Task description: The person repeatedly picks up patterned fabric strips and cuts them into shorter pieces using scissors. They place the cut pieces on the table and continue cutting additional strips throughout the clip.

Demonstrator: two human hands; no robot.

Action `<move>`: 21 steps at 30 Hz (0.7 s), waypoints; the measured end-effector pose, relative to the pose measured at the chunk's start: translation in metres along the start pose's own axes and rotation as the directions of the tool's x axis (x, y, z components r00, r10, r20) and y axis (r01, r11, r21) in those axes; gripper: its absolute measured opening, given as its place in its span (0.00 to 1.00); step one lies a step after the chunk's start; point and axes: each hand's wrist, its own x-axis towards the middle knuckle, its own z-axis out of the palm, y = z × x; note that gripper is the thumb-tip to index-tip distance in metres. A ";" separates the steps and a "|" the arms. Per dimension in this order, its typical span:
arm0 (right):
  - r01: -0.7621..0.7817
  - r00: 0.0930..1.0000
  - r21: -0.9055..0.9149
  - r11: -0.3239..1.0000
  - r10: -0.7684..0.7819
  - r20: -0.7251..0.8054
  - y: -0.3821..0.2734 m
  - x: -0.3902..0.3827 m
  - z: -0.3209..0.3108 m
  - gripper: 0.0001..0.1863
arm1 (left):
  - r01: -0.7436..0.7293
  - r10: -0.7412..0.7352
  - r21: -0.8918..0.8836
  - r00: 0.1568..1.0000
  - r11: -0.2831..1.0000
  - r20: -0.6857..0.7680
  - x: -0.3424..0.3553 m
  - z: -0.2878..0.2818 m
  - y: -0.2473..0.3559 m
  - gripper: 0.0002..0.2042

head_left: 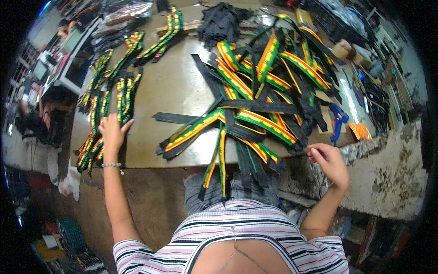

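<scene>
My left hand (114, 128) lies over bundled straps (125, 98) with red, yellow and green stripes at the left of the table (143, 132). Its thumb is apart from the fingers, which rest on or just above the straps. My right hand (324, 160) is off the table's right front corner, beside the loose pile, with fingers loosely curved apart and nothing visible in them. That large tangled pile (267, 123) of black and striped straps covers the centre-right, some ends hanging over the front edge. More striped bundles (162, 39) lie at the back left.
Black fabric (219, 25) and plastic-wrapped material (125, 13) sit at the back. A blue tool (337, 123) and an orange packet (360, 131) lie at the right. A stained ledge (383, 173) adjoins the right front; a black crate (342, 23) stands back right.
</scene>
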 end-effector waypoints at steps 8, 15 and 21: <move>0.104 0.850 -0.313 0.944 -0.248 -0.465 0.038 0.020 0.080 0.15 | 0.016 -0.061 -0.388 0.993 0.922 -0.104 -0.005 -0.094 0.110 0.35; 0.134 0.811 -0.272 0.953 -0.262 -0.522 0.051 0.048 0.067 0.29 | -0.350 0.384 -0.783 0.910 0.515 -0.154 -0.065 -0.120 0.253 0.26; 0.103 0.814 -0.242 0.965 -0.221 -0.537 0.059 0.064 0.074 0.18 | -0.034 0.058 -0.943 0.998 0.331 -0.016 -0.069 -0.101 0.221 0.10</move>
